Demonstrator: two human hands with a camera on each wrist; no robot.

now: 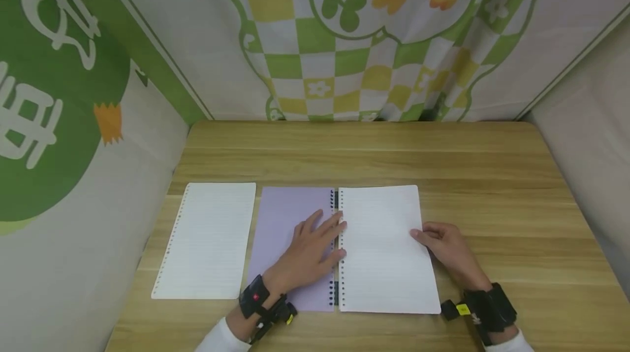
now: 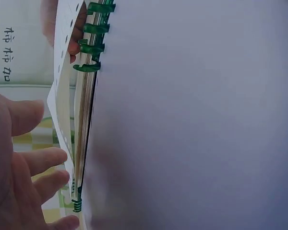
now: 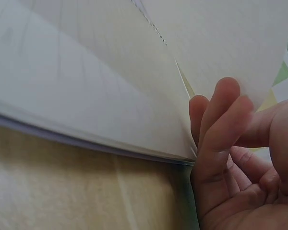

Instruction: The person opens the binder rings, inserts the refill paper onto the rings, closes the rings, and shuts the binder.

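Note:
A loose-leaf notebook lies spread out, its lilac cover on the left and a white lined sheet on top of the pages at the right. My left hand rests across the cover and binding, fingers spread, with fingertips at the sheet's holed edge. That edge stands off the green binder rings in the left wrist view, bowing up over the page stack. At the sheet's outer edge my right hand pinches the paper between thumb and fingers. Beneath it, the right wrist view shows more pages.
Another white lined sheet with holes along its left side lies left of the notebook. All this rests on a wooden table. Behind hangs a checkered curtain, with fabric walls at both sides.

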